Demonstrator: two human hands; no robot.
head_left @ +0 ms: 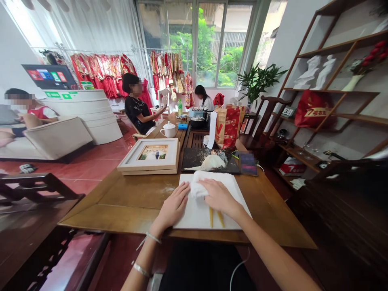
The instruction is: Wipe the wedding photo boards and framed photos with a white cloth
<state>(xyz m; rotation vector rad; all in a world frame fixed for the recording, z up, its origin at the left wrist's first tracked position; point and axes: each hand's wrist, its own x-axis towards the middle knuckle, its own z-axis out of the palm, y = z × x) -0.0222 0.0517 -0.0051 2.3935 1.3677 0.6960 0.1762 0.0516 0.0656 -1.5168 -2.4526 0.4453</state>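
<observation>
A white board (194, 220) lies near the table's front edge. On its far part is a bunched white cloth (197, 188), soft and fluffy-looking. My right hand (220, 197) is closed on the cloth's right side, its fingertips partly hidden in the folds. My left hand (173, 205) rests along the board's left edge with fingers stretched out, close beside the cloth. Two yellow pointed sticks (211, 217) lie on the board below my right hand, their upper ends hidden by it. Beyond the board, a pale tapering lump (214, 162) sits on a black slab (190, 157).
Framed pictures (127, 166) are stacked on the left of the table (121, 198). A phone (248, 163) lies right of the slab. Farther back stand a red paper bag (227, 127) and a lidded white cup (169, 129). Two people sit at the far end; another is on a sofa.
</observation>
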